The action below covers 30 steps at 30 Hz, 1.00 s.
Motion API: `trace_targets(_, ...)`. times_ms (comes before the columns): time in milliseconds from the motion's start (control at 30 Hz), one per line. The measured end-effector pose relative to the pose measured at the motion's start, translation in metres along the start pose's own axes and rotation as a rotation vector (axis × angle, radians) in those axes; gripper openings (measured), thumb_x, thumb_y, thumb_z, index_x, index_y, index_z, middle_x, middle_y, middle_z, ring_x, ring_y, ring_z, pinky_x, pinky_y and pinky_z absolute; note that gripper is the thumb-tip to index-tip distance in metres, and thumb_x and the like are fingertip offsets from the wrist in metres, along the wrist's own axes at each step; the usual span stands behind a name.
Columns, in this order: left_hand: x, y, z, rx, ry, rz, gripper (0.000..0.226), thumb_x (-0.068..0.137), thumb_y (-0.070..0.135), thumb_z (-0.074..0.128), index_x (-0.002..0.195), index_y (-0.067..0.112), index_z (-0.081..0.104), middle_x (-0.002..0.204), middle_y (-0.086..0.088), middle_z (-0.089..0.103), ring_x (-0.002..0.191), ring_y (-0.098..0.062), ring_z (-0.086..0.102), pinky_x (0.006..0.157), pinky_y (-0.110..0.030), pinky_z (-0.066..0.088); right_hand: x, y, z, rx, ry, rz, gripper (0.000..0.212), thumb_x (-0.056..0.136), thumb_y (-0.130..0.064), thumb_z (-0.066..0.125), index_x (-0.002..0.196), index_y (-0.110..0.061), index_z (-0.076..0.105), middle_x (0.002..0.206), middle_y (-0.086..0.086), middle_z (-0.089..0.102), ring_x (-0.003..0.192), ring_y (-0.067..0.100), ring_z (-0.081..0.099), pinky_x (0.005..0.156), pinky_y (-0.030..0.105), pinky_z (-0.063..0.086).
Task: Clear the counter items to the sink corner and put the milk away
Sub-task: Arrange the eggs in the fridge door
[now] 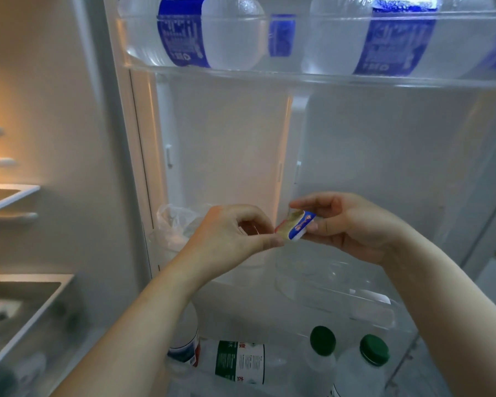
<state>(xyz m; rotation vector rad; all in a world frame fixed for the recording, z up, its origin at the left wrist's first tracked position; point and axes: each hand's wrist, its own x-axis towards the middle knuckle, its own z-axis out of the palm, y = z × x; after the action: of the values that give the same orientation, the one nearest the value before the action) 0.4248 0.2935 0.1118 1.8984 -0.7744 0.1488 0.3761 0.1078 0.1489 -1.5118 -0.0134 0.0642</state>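
I have both hands raised in front of the open fridge door (pixel 241 138). My right hand (pixel 352 227) grips a small blue and white pack (pixel 299 224) between thumb and fingers, holding it tilted. My left hand (pixel 229 233) pinches the pack's left end with thumb and forefinger, so it sits between the 2 hands. A crumpled plastic bag (pixel 175 224) lies just behind the left hand. 2 green-capped bottles (pixel 322 340) stand below the right hand. Well above both hands, water bottles (pixel 232 38) lie on a door shelf (pixel 298 77).
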Motion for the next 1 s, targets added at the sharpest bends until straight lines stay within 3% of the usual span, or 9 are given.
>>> trace_targets(100, 0.005, 0.002, -0.003, 0.007, -0.093, -0.096, 0.017, 0.083, 0.028, 0.066, 0.068, 0.023, 0.07, 0.063, 0.007, 0.065, 0.056, -0.003, 0.05, 0.054, -0.015, 0.039, -0.002, 0.002, 0.0, -0.049, 0.035, -0.116, 0.038, 0.076, 0.03, 0.047, 0.084, -0.003, 0.064, 0.074, 0.006, 0.07, 0.064, 0.011, 0.068, 0.062, 0.019, 0.057)
trace_targets(200, 0.008, 0.005, -0.007, -0.189, -0.14, -0.212, 0.026, 0.091, 0.026, 0.055, 0.076, 0.015, 0.073, 0.065, 0.005, 0.067, 0.053, -0.006, 0.048, 0.048, -0.016, 0.037, -0.002, 0.003, 0.001, -0.179, 0.087, -0.233, 0.038, 0.071, 0.029, 0.055, 0.075, -0.008, 0.064, 0.071, 0.0, 0.071, 0.065, 0.011, 0.069, 0.062, 0.018, 0.056)
trace_targets(367, 0.014, 0.007, -0.008, -0.245, -0.22, -0.336, 0.019, 0.088, 0.026, 0.062, 0.082, 0.012, 0.073, 0.072, 0.001, 0.069, 0.053, -0.01, 0.047, 0.048, -0.017, 0.035, 0.001, 0.004, 0.007, -0.369, 0.098, -0.332, 0.039, 0.067, 0.025, 0.064, 0.076, -0.012, 0.059, 0.078, 0.0, 0.07, 0.07, 0.009, 0.069, 0.066, 0.021, 0.056)
trace_targets(600, 0.018, 0.005, -0.005, -0.335, -0.233, -0.468, 0.014, 0.086, 0.02, 0.063, 0.086, 0.008, 0.07, 0.061, 0.002, 0.066, 0.048, -0.007, 0.048, 0.04, -0.014, 0.034, 0.004, 0.008, 0.013, -0.599, 0.149, -0.383, 0.042, 0.064, 0.017, 0.073, 0.073, -0.018, 0.052, 0.078, 0.0, 0.066, 0.069, 0.008, 0.064, 0.069, 0.029, 0.056)
trace_targets(700, 0.018, 0.002, -0.005, -0.297, -0.195, -0.466, 0.012, 0.086, 0.018, 0.064, 0.09, 0.009, 0.071, 0.063, 0.0, 0.065, 0.055, -0.01, 0.049, 0.05, -0.02, 0.034, 0.004, 0.008, 0.011, -0.776, 0.166, -0.311, 0.032, 0.067, 0.003, 0.078, 0.071, -0.019, 0.055, 0.073, -0.001, 0.066, 0.061, 0.004, 0.06, 0.064, 0.022, 0.052)
trace_targets(800, 0.016, 0.001, -0.005, -0.211, -0.196, -0.422, 0.009, 0.084, 0.017, 0.065, 0.078, 0.018, 0.073, 0.063, 0.002, 0.064, 0.058, -0.012, 0.048, 0.054, -0.023, 0.033, 0.004, 0.002, 0.002, -1.094, 0.161, -0.163, 0.02, 0.072, -0.013, 0.078, 0.067, -0.02, 0.059, 0.069, -0.002, 0.066, 0.061, 0.01, 0.057, 0.062, 0.026, 0.049)
trace_targets(900, 0.013, 0.002, -0.004, -0.077, -0.219, -0.367, 0.016, 0.082, 0.021, 0.068, 0.067, 0.019, 0.071, 0.056, 0.008, 0.062, 0.055, -0.009, 0.047, 0.052, -0.018, 0.034, -0.003, -0.003, -0.006, -1.407, 0.031, 0.031, 0.016, 0.073, -0.025, 0.076, 0.066, -0.022, 0.062, 0.068, -0.001, 0.069, 0.059, 0.01, 0.059, 0.061, 0.025, 0.048)
trace_targets(1000, 0.012, 0.003, -0.002, -0.033, -0.226, -0.347, 0.015, 0.083, 0.021, 0.069, 0.068, 0.019, 0.07, 0.052, 0.01, 0.061, 0.044, -0.003, 0.045, 0.043, -0.011, 0.032, -0.012, -0.006, -0.008, -1.587, -0.145, 0.256, 0.018, 0.072, -0.036, 0.077, 0.081, -0.023, 0.068, 0.081, 0.0, 0.072, 0.067, 0.012, 0.06, 0.065, 0.024, 0.047)
